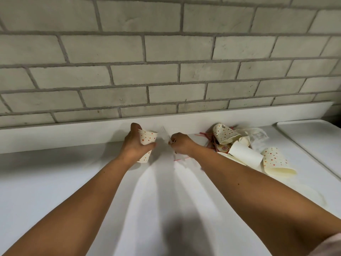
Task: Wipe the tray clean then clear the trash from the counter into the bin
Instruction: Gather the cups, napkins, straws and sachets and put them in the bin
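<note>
Head view: the left hand (135, 145) grasps a dotted paper cup (147, 139), its mouth tipped toward the right hand (181, 144) — likely to collect litter; its inside is hidden. The right hand pinches a small pale scrap (170, 140), too blurred to name. The trash heap (239, 145) of cups and stirrers lies on the counter (73, 182) beside the tray (313, 133) — no bin shows.

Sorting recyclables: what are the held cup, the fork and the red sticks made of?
Cup: paper, matte, printed dots; other cups nearby lie dented. Fork: probably plastic, white, translucent, blurred. Red sticks: likely plastic stirrers, thin and straight; too small to confirm.
</note>
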Demonstrator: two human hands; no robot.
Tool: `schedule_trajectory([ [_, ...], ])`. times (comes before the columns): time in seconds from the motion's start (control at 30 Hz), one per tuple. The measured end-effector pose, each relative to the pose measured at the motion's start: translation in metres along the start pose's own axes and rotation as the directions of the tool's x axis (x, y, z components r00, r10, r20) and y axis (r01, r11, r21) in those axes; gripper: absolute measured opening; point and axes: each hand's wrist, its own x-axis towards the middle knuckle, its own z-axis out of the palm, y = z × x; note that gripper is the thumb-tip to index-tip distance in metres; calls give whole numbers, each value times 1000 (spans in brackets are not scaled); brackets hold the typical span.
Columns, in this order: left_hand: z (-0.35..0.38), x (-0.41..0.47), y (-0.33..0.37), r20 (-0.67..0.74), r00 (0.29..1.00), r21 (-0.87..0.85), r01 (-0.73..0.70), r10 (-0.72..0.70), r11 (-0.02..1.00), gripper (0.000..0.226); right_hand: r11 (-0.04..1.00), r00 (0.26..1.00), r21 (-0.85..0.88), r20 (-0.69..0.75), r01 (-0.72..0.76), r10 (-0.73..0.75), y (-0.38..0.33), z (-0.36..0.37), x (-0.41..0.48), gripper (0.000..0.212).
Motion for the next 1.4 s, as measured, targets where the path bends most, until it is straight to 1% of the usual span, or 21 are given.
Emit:
schedule_trajectory([
  [0.07, 1, -5, 14, 30, 999, -5, -15, 15, 1000, 59, 991, 999, 131, -13, -41, 43, 6, -15, -14, 28],
  [0.17, 7, -15, 36, 71, 996, -23, -55, 57, 998, 58, 960, 994, 269, -50, -84, 101, 22, -37, -40, 27],
  [0.3, 26, -32, 70, 125, 981, -83, -139, 149, 987, 56, 933, 975, 344, -154, -102, 163, 50, -62, -83, 29],
  [0.37, 38, -40, 85, 162, 966, -96, -189, 202, 977, 55, 920, 965, 373, -174, -120, 196, 63, -74, -105, 30],
  [0.43, 55, -49, 104, 222, 940, -106, -240, 259, 965, 59, 911, 946, 388, -218, -141, 240, 78, -88, -129, 22],
  [0.5, 74, -62, 125, 289, 904, -115, -295, 316, 949, 65, 900, 889, 418, -355, -124, 287, 94, -104, -155, 10],
  [0.6, 100, -86, 152, 360, 837, -184, -369, 412, 911, 70, 847, 735, 532, -575, 2, 359, 111, -129, -190, 7],
  [0.63, 109, -96, 163, 385, 812, -204, -388, 438, 899, 71, 833, 692, 553, -613, 31, 381, 118, -136, -202, 8],
  [0.67, 118, -107, 174, 409, 789, -217, -403, 458, 889, 73, 824, 669, 565, -630, 46, 395, 124, -141, -216, 10],
  [0.73, 135, -128, 196, 449, 746, -249, -425, 493, 870, 76, 818, 663, 574, -624, 29, 414, 140, -145, -240, 19],
  [0.8, 152, -150, 219, 473, 711, -299, -425, 520, 854, 76, 819, 677, 572, -586, -45, 446, 157, -146, -266, 23],
  [0.87, 166, -171, 240, 474, 697, -353, -409, 538, 842, 74, 821, 697, 555, -537, -132, 475, 174, -146, -291, 19],
  [0.93, 183, -197, 261, 481, 674, -395, -405, 561, 825, 71, 813, 696, 540, -497, -219, 518, 195, -147, -322, 8],
  [0.97, 190, -209, 270, 481, 662, -412, -408, 575, 815, 70, 802, 697, 539, -472, -257, 540, 205, -148, -336, 7],
  [1.07, 214, -250, 298, 490, 621, -456, -415, 612, 787, 70, 763, 700, 528, -380, -373, 605, 235, -150, -386, 23],
  [1.13, 227, -276, 313, 503, 587, -480, -421, 634, 770, 69, 744, 707, 533, -334, -403, 623, 252, -152, -415, 26],
  [1.2, 240, -305, 330, 510, 549, -510, -427, 662, 747, 68, 736, 730, 496, -261, -460, 632, 268, -155, -447, 22],
  [1.27, 250, -328, 342, 509, 524, -536, -428, 683, 728, 67, 738, 761, 449, -173, -504, 625, 279, -156, -472, 12],
  [1.3, 256, -340, 346, 511, 514, -545, -427, 689, 722, 67, 740, 773, 436, -142, -512, 619, 285, -155, -484, 11],
  [1.4, 273, -373, 354, 545, 481, -559, -402, 687, 725, 68, 716, 749, 427, -124, -552, 651, 309, -150, -515, 14],
])
